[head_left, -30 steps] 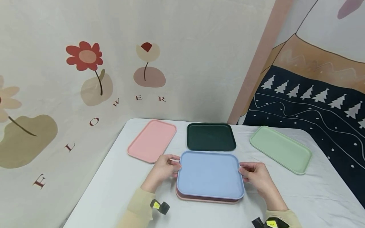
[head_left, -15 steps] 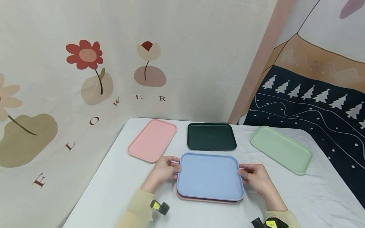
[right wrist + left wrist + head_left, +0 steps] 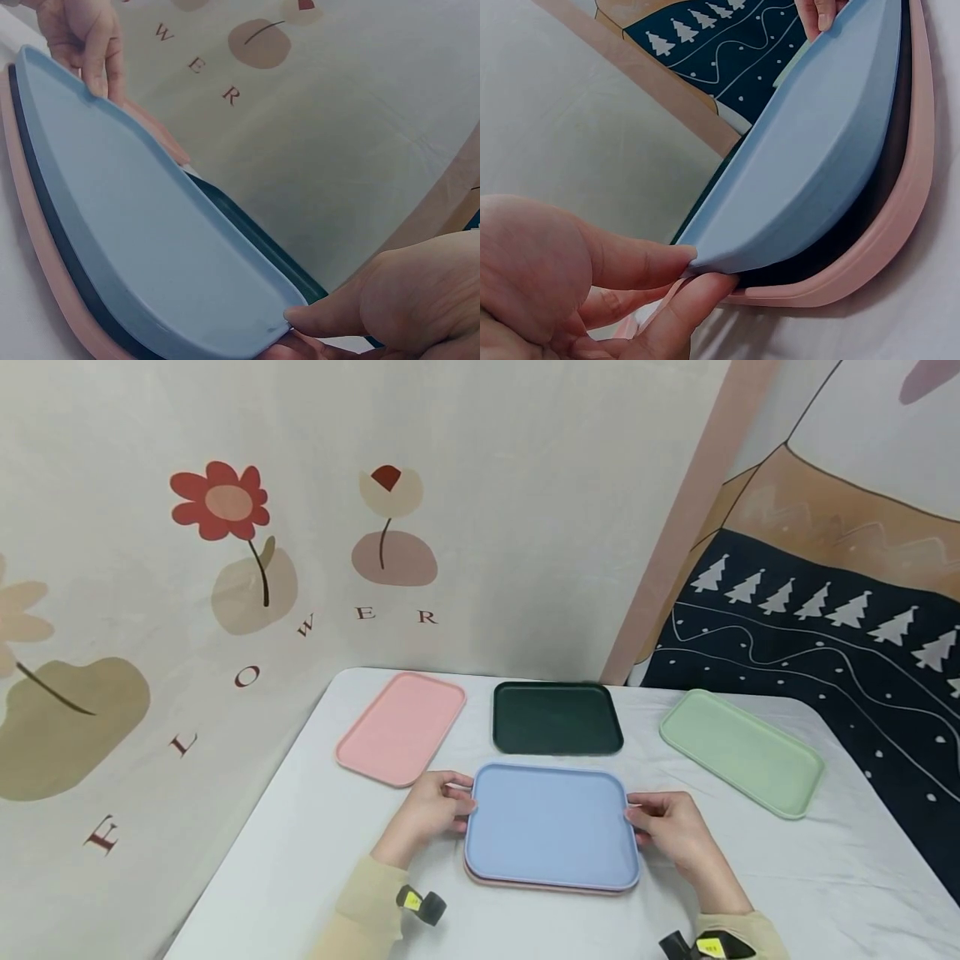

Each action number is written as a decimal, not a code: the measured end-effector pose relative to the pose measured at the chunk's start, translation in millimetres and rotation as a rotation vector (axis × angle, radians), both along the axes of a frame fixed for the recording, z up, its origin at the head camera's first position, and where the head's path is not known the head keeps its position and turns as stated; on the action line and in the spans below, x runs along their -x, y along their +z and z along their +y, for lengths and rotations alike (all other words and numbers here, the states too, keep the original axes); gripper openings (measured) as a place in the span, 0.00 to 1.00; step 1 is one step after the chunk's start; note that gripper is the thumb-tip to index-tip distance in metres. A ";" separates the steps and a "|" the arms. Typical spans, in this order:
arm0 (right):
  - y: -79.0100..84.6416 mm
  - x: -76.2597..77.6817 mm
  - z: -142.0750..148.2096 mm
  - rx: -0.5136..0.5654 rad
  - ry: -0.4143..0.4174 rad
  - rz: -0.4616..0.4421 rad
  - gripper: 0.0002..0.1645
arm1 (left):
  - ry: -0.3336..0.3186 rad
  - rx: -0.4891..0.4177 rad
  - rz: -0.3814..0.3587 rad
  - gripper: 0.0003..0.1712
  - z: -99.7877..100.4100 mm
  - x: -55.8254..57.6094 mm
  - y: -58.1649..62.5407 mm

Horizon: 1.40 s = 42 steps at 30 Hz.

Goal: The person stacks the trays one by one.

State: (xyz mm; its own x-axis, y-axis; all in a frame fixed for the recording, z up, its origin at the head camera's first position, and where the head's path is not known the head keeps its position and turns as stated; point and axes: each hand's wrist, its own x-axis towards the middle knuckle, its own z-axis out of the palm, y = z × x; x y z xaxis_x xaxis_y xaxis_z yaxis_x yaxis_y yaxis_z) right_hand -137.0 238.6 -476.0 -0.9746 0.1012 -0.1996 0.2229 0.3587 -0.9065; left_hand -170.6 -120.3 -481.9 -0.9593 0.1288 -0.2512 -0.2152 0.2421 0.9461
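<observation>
Between the two hands is a blue tray, roughly level. My left hand pinches its left edge, thumb on the rim and fingers beneath. The right hand pinches the opposite edge the same way. Directly below lies a dusky pink tray, mostly covered by the blue one. A dark band shows between the two rims in both wrist views; whether it is shadow or another tray, I cannot tell.
A white cloth covers the table. A pink tray lies at the back left, a dark green tray behind the blue one, and a light green tray on the right. A printed curtain hangs along the back.
The blue tray has come down slightly, both hands with it, and less of the pink tray beneath shows at the front. The other trays stay put.
</observation>
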 end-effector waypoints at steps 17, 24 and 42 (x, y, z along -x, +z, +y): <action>3.2 -1.1 -2.2 -0.073 0.011 0.002 0.18 | -0.016 0.067 0.000 0.19 2.4 -3.1 6.6; 3.3 -1.7 -3.5 -0.102 0.010 -0.004 0.18 | -0.013 0.093 -0.017 0.19 2.3 -3.0 6.4; 6.8 0.0 0.5 -0.060 0.020 -0.042 0.20 | -0.025 0.082 -0.024 0.18 -2.5 -1.2 9.1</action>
